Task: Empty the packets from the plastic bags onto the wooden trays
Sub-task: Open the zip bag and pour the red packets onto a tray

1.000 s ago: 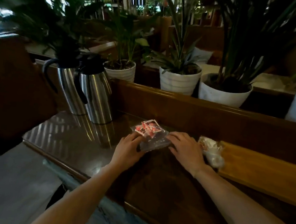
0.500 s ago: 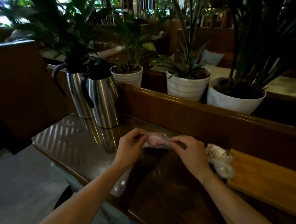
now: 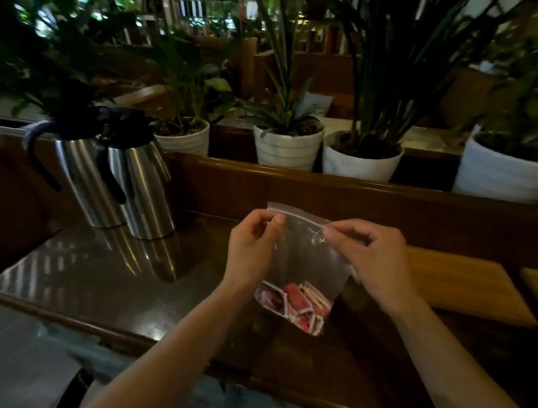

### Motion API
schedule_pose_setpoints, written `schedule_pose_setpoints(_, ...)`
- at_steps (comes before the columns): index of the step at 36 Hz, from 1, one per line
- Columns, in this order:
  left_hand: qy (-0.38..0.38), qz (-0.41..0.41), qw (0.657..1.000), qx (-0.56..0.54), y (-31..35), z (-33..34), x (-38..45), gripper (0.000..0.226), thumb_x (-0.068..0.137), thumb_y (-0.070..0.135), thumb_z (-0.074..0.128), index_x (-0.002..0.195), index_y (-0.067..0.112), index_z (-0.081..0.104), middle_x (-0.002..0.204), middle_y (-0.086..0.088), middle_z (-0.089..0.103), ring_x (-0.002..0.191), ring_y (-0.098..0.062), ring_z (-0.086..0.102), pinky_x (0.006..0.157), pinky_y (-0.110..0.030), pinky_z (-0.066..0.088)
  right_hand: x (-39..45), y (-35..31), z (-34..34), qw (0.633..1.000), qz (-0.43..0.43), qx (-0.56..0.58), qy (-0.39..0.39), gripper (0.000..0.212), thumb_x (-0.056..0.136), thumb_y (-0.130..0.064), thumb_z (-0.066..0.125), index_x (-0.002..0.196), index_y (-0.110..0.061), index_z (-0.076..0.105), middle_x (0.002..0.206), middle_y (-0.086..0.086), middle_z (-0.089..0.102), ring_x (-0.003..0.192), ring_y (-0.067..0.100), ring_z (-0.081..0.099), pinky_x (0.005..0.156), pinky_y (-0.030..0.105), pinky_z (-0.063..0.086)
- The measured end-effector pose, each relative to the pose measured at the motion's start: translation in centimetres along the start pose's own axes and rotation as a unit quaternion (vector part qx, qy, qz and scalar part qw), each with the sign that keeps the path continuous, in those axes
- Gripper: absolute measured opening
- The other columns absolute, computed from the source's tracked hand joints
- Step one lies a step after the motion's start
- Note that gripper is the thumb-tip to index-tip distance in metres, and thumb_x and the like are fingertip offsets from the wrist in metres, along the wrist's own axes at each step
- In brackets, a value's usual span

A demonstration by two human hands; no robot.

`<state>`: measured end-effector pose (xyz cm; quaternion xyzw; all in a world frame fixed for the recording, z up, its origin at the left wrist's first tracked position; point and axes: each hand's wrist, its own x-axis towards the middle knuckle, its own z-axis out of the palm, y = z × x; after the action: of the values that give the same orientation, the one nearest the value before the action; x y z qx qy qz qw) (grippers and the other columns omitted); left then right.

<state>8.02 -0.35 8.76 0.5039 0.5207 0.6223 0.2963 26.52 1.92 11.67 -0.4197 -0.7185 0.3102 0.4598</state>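
Two steel carafes [image 3: 110, 176] with black handles and dark lids stand side by side, touching or nearly so, at the back left of a dark glossy tabletop [image 3: 103, 275], which mirrors them. A dark wooden rail [image 3: 358, 184] runs behind the table. Beyond it, a row of four white pots: ribbed pot [image 3: 183, 139], striped pot [image 3: 286, 147], plain pot [image 3: 361, 161], large pot [image 3: 505, 177] at far right. All hold green leafy plants. Background blurred, dim.

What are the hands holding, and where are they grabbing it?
Both hands hold one clear plastic bag by its zip-seal top edge: the left hand pinches the left corner, the right hand the right side. Red packets sit at the bottom.
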Motion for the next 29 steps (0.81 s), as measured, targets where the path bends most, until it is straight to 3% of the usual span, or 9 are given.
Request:
schedule_pose_setpoints(4,-0.044,-0.002,0.999,-0.028,0.7,2.8,-1.4,0.007,0.093,0.034,0.058,0.097,0.033,0.064,0.094,0.011,0.068,0.084,-0.009,0.067,0.072,-0.033,0.06,-2.7,-0.6,-2.8,0.997,0.01,-0.041,0.06,0.011,0.083,-0.023,0.071,0.091,-0.03,0.073,0.077,-0.014,0.072,0.077,-0.001,0.067,0.063,0.019,0.054)
schedule_pose_setpoints(8,-0.072,-0.02,0.996,-0.051,1.6,5.8,-2.3,0.016,0.09,0.027,0.063,0.1,0.038,0.058,0.097,0.019,0.066,0.087,0.003,0.065,0.067,-0.016,0.055,-4.8,-0.6,-5.6,0.979,-0.012,-0.162,0.125,0.013,0.082,-0.023,0.071,0.092,-0.032,0.068,0.078,-0.023,0.062,0.082,-0.007,0.063,0.062,0.01,0.05)
schedule_pose_setpoints(13,-0.07,-0.045,0.996,-0.039,2.8,9.3,-2.8,0.02,0.087,0.024,0.068,0.098,0.035,0.056,0.096,0.007,0.061,0.08,0.009,0.06,0.06,-0.003,0.047,-6.5,0.3,-9.5,0.946,-0.043,-0.249,0.204,0.011,0.081,-0.021,0.072,0.092,-0.022,0.074,0.08,-0.015,0.068,0.076,-0.007,0.061,0.065,0.009,0.046)
schedule_pose_setpoints(17,-0.19,-0.114,0.975,-0.027,4.2,12.7,-3.4,0.005,0.089,0.037,0.061,0.092,0.035,0.065,0.094,0.007,0.067,0.077,0.004,0.065,0.057,-0.012,0.052,-7.6,2.2,-12.3,0.923,-0.087,-0.295,0.229,0.013,0.081,-0.021,0.069,0.092,-0.016,0.073,0.087,-0.005,0.073,0.079,0.002,0.063,0.073,0.017,0.051)
schedule_pose_setpoints(21,-0.325,-0.189,0.924,-0.066,6.0,17.1,-4.4,0.028,0.083,0.05,0.061,0.092,0.026,0.073,0.085,0.008,0.074,0.074,-0.005,0.07,0.059,-0.017,0.053,-8.6,4.9,-14.8,0.893,-0.137,-0.356,0.237,0.012,0.085,-0.022,0.069,0.088,-0.011,0.073,0.083,0.0,0.071,0.078,0.0,0.055,0.072,0.009,0.041)
schedule_pose_setpoints(25,-0.329,-0.262,0.902,-0.092,7.6,21.5,-4.6,0.037,0.082,0.051,0.067,0.094,0.017,0.074,0.078,0.001,0.072,0.072,-0.015,0.069,0.058,-0.027,0.055,-9.4,7.0,-17.2,0.872,-0.209,-0.384,0.223,0.031,0.096,-0.031,0.058,0.088,-0.007,0.075,0.082,0.004,0.071,0.069,0.011,0.064,0.058,0.021,0.051)
schedule_pose_setpoints(29,-0.314,-0.27,0.908,-0.06,7.8,24.3,-4.5,0.018,0.088,0.031,0.066,0.092,0.015,0.073,0.07,0.004,0.07,0.064,-0.01,0.067,0.053,-0.026,0.054,-10.0,8.6,-19.3,0.87,-0.226,-0.389,0.203,0.034,0.096,-0.032,0.056,0.093,-0.005,0.076,0.088,0.007,0.073,0.073,0.017,0.069,0.055,0.028,0.057)
